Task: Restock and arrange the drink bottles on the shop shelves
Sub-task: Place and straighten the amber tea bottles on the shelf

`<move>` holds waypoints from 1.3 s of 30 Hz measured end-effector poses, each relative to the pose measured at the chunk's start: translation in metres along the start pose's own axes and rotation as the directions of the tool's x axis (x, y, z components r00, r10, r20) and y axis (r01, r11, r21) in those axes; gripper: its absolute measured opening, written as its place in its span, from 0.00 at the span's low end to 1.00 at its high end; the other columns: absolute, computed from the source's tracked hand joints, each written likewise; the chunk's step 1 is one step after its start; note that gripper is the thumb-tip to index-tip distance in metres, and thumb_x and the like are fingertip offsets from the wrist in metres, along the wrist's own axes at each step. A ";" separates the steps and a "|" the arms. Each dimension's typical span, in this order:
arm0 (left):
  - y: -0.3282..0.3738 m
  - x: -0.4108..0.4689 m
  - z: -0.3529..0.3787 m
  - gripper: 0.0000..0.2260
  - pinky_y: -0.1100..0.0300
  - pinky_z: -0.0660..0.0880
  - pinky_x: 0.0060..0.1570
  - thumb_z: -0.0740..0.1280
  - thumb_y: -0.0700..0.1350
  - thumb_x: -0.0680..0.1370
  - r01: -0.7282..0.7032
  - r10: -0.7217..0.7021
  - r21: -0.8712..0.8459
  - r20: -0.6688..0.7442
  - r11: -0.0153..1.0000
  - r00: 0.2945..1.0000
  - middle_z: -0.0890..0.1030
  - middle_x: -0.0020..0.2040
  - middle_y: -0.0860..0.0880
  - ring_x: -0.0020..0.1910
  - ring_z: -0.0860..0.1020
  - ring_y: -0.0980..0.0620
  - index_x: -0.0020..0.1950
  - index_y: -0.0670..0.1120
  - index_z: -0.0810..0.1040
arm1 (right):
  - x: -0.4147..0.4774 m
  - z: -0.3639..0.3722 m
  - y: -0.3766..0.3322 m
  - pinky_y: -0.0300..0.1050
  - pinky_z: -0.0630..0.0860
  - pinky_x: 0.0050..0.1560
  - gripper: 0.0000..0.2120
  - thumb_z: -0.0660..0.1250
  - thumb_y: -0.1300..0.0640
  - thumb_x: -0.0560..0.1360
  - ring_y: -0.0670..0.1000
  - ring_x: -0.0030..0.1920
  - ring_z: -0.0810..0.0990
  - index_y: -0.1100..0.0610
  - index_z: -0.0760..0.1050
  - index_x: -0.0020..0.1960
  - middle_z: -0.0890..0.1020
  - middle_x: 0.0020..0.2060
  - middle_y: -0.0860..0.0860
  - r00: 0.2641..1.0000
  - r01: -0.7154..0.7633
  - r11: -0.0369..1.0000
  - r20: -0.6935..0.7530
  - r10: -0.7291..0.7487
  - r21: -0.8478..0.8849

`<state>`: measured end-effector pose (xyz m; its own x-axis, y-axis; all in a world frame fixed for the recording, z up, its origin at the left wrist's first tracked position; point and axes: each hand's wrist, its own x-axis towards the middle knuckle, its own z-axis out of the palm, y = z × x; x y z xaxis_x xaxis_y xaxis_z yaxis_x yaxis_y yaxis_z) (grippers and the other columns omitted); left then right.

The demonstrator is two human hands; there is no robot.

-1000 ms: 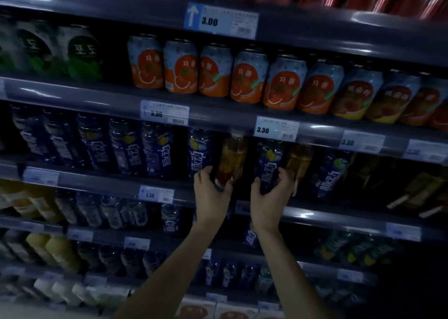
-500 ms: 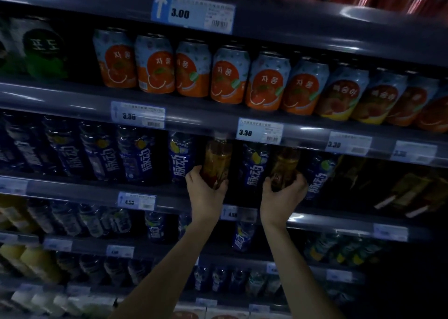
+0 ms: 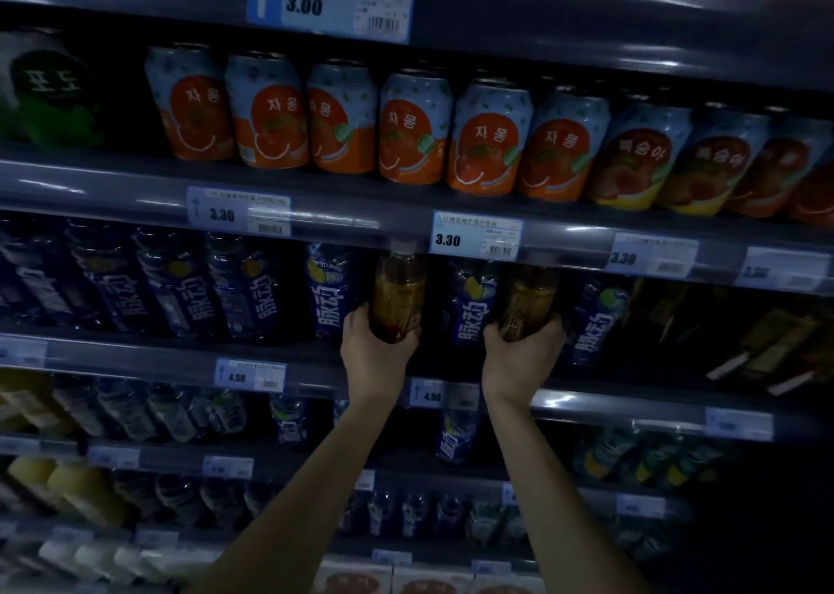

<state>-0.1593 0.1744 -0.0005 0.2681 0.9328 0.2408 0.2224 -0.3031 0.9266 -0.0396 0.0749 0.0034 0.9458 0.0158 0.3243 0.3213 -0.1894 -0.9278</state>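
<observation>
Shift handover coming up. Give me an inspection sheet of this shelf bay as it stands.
Surface: dark grey metal shelf with price tags, dimly lit.
Job's things: two amber plastic drink bottles, left amber bottle and right amber bottle, standing among blue-labelled plastic bottles.
Clutter: nothing seen.
Grippers: left hand grips the left amber bottle's base; right hand grips the right one's base.
Cables: nothing seen.
Surroundings: orange-and-blue drink cans on the shelf above; yellow bottles lower left; further rows below, blurred.
</observation>
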 end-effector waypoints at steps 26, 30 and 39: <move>0.018 -0.051 -0.001 0.35 0.66 0.70 0.48 0.79 0.50 0.65 -0.039 0.047 -0.145 0.051 0.989 0.998 0.71 0.55 0.57 0.53 0.73 0.59 0.67 0.48 0.69 | -0.014 -0.052 0.003 0.36 0.75 0.51 0.28 0.77 0.55 0.65 0.47 0.51 0.77 0.56 0.71 0.61 0.77 0.51 0.51 0.996 0.088 0.990 -0.023 -0.086 0.107; 0.021 -0.070 0.005 0.33 0.78 0.67 0.44 0.79 0.50 0.64 -0.088 0.102 -0.130 0.102 0.988 0.990 0.71 0.53 0.59 0.49 0.71 0.66 0.66 0.48 0.70 | -0.020 -0.068 0.010 0.22 0.67 0.48 0.26 0.76 0.56 0.66 0.42 0.51 0.74 0.54 0.71 0.61 0.75 0.51 0.48 0.996 0.094 0.988 -0.017 -0.093 0.123; 0.045 -0.114 0.043 0.29 0.74 0.66 0.45 0.80 0.49 0.64 -0.112 0.153 -0.186 0.220 0.976 0.964 0.68 0.49 0.65 0.49 0.71 0.71 0.57 0.59 0.66 | -0.006 -0.123 0.028 0.26 0.70 0.46 0.27 0.76 0.56 0.66 0.38 0.49 0.75 0.53 0.71 0.62 0.74 0.49 0.44 0.993 0.097 0.992 -0.076 -0.091 0.082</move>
<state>-0.1395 0.0465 0.0013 0.4981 0.8098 0.3101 0.0122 -0.3642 0.9313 -0.0420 -0.0513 -0.0014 0.9063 -0.0413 0.4207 0.4148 -0.1057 -0.9038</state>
